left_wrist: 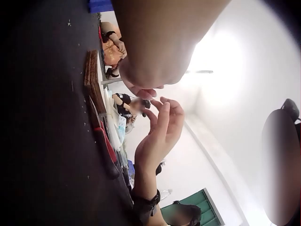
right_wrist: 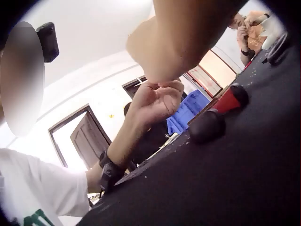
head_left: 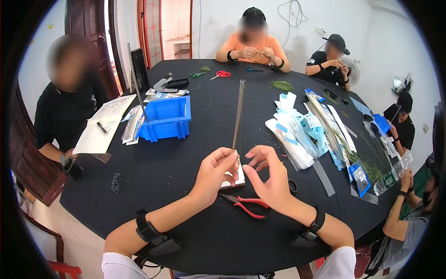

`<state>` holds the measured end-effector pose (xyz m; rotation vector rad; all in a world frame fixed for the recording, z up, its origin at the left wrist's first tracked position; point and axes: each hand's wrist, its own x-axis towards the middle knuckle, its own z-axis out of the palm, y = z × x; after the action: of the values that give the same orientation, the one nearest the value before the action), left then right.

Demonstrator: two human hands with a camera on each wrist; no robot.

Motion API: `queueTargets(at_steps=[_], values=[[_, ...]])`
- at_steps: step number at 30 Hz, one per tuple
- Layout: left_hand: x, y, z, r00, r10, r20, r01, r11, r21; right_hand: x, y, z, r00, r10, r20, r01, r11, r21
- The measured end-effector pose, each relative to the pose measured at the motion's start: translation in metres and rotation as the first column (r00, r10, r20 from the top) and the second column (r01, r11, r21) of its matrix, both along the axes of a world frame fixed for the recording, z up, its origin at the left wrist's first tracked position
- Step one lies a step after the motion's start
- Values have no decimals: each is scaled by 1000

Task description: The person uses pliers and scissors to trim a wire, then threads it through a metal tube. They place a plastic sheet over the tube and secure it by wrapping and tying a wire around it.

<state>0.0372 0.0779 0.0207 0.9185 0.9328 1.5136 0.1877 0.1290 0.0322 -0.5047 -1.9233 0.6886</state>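
Note:
My left hand (head_left: pixel 214 173) is raised over a white-topped wooden block (head_left: pixel 236 179), its thumb and fingertips drawn together. I cannot tell whether anything small is pinched there. Facing it from the right, my right hand (head_left: pixel 270 179) has bent fingers, with a gap between thumb and forefinger and nothing visible in it. In the left wrist view, the right fingertips (left_wrist: pixel 163 102) come close to the left ones. A slim upright metal rod (head_left: pixel 239 111) rises just beyond both hands. Below the hands, red-handled pliers (head_left: pixel 248 201) lie on the black tablecloth (head_left: pixel 204 242).
Left of the rod stands a blue bin (head_left: pixel 167 118); a tangled dark clump (head_left: pixel 116 183) lies nearer. White packets (head_left: pixel 290 139) and clear strips spread to the right. Red-handled scissors (head_left: pixel 220 74) lie farther back. Several other people sit round the table, one with an open notebook (head_left: pixel 104 125).

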Motion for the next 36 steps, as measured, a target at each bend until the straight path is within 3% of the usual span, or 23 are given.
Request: queueTargets(at_steps=[3, 6, 10, 13, 16, 19, 31, 36], values=[[6, -3, -2, 999, 31, -23, -31, 999, -8, -4, 4, 7, 992, 126, -13, -126, 971, -205], [10, -5, -2, 999, 33, 1, -33, 999, -7, -6, 7, 4, 989, 147, -30, -150, 972, -179], [10, -8, 0, 990, -45, 134, 53, 997, -58, -6, 12, -1, 969, 160, -187, -216, 918, -332], [10, -8, 2, 972, -73, 225, 96, 991, -96, -3, 10, 5, 906, 268, -327, -412, 738, -535], [13, -10, 5, 965, -89, 246, 123, 985, -124, 1, 17, 4, 871, 383, -308, -491, 662, -566], [16, -11, 7, 961, -115, 252, 152, 979, -135, 2, 22, 3, 851, 414, -325, -526, 656, -541], [12, -12, 5, 968, -122, 217, 141, 987, -74, 2, 27, 9, 787, 324, -525, -617, 416, -668], [11, -15, 8, 982, -113, 151, 125, 990, -70, -2, 24, 7, 775, 338, -535, -632, 399, -664]])
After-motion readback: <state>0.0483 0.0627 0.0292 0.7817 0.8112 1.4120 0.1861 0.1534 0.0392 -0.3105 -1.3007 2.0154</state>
